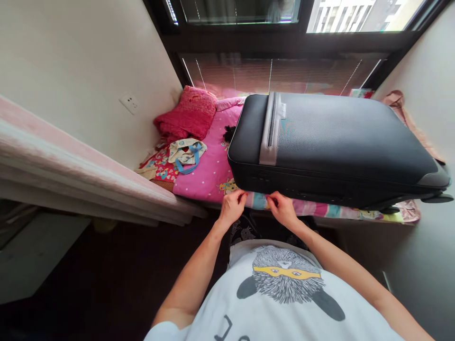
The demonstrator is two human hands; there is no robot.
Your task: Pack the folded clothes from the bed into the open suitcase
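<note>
A large dark grey suitcase [337,137] lies flat on a window ledge, with a grey-brown zipped strip across its top. Beneath it spreads a pink dotted bedsheet [209,163], whose patterned border hangs along the front edge. My left hand [232,207] is closed in a pinch at that border, just below the suitcase's near left corner. A short way to the right, my right hand [282,209] pinches the same border with thumb and forefinger. Both sets of fingertips are close to the suitcase's lower side, and what lies inside the pinch is partly hidden.
A crumpled red-pink pillow [190,113] and a cream cloth item with blue straps [186,154] lie left of the suitcase. A pale curtain [88,156] hangs on the left. Dark-framed windows with blinds [241,73] stand behind, and a wall closes the right side.
</note>
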